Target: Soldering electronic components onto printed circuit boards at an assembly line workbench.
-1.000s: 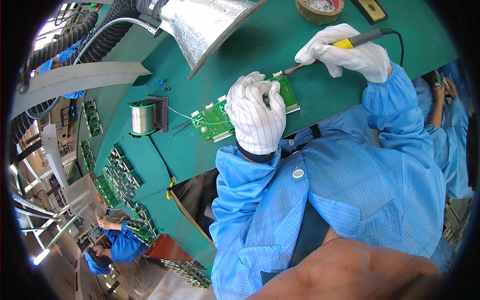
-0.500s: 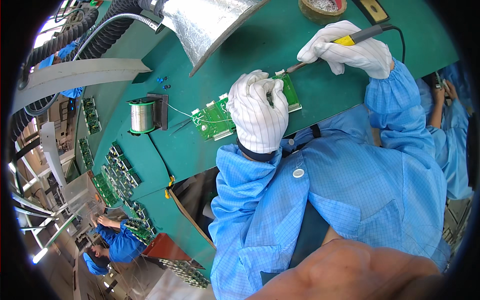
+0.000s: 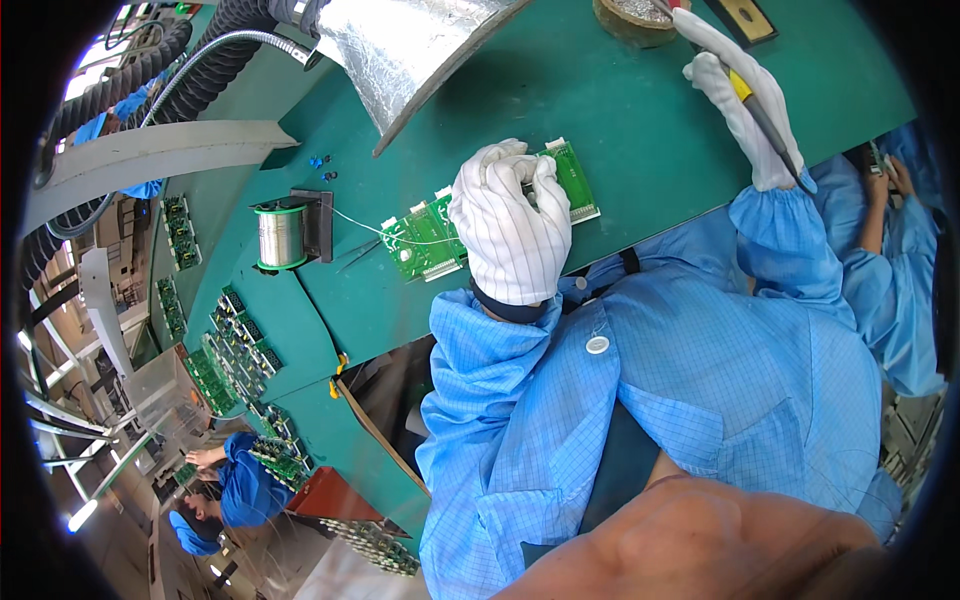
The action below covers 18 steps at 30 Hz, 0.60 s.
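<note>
My left hand (image 3: 510,225), in a white striped glove, rests over the middle of a green circuit board (image 3: 578,185), fingers curled and thumb bent in. Solder wire (image 3: 420,242) runs from a spool (image 3: 281,237) on a dark stand and disappears under this hand; the fingers look closed on it, though their tips are partly hidden. In my gloved right hand (image 3: 745,115) is a soldering iron (image 3: 768,122) with a yellow and dark grip. Its tip points up toward a round tin (image 3: 637,22) at the far edge, well away from the board.
A foil-covered hood (image 3: 410,60) hangs over the far side of the green table (image 3: 650,130). Tweezers (image 3: 360,254) and small blue parts (image 3: 320,162) lie near the spool. Assembled boards (image 3: 240,340) stand at left. Co-workers (image 3: 250,485) sit at left and right.
My right hand has moved away from the board, up and to the right, and the iron has swung toward the tin. My left hand and the board have stayed almost still.
</note>
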Each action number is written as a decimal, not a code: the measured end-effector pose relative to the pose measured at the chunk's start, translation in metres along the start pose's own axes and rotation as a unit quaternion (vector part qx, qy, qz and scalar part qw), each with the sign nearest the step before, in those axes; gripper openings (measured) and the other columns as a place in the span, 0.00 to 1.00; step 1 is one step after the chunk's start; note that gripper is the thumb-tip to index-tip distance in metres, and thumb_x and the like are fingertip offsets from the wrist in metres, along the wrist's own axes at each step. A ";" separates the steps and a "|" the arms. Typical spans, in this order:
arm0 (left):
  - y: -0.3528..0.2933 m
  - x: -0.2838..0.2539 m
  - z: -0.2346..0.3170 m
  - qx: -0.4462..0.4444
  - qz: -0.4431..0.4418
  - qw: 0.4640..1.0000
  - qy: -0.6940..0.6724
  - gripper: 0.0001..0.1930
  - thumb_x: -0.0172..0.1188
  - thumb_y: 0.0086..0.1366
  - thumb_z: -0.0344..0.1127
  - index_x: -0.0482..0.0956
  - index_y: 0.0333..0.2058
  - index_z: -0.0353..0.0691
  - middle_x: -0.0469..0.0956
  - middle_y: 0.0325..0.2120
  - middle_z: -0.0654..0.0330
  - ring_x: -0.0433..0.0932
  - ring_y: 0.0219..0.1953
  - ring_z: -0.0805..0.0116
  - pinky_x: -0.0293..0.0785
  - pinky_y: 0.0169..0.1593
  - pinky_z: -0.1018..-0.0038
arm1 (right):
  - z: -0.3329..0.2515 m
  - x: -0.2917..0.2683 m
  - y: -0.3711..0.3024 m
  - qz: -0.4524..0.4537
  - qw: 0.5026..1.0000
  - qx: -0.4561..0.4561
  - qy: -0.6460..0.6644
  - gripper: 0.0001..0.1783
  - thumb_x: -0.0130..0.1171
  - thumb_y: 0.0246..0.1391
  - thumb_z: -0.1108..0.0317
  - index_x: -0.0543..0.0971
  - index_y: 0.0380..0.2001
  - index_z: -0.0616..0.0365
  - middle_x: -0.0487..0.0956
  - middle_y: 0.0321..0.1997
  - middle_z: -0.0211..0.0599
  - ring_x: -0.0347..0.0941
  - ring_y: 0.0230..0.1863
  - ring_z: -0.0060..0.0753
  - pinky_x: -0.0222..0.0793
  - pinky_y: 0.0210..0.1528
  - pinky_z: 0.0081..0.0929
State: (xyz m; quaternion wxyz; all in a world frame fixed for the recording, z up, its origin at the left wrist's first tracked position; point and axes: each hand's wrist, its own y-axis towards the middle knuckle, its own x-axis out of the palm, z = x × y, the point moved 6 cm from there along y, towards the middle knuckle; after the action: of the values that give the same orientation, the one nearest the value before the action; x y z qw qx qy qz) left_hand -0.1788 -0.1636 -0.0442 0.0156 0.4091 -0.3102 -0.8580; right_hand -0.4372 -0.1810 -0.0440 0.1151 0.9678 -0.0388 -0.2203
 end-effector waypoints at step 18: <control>-0.046 -0.076 -0.031 -0.136 0.058 0.989 0.012 0.04 0.58 0.63 0.28 0.74 0.33 0.34 0.78 0.38 0.47 0.79 0.40 0.54 0.76 0.47 0.61 | -0.029 0.065 -0.037 -0.036 0.990 -0.123 0.061 0.16 0.55 0.68 0.58 0.81 0.44 0.60 0.84 0.41 0.37 0.81 0.40 0.29 0.77 0.44 0.26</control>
State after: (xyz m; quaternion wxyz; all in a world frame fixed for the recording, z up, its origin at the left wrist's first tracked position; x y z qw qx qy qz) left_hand -0.0964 -0.1214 -0.0314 0.1245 0.3947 -0.2136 -0.8850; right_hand -0.3648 -0.1473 -0.0551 0.2270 0.9589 0.0307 -0.1677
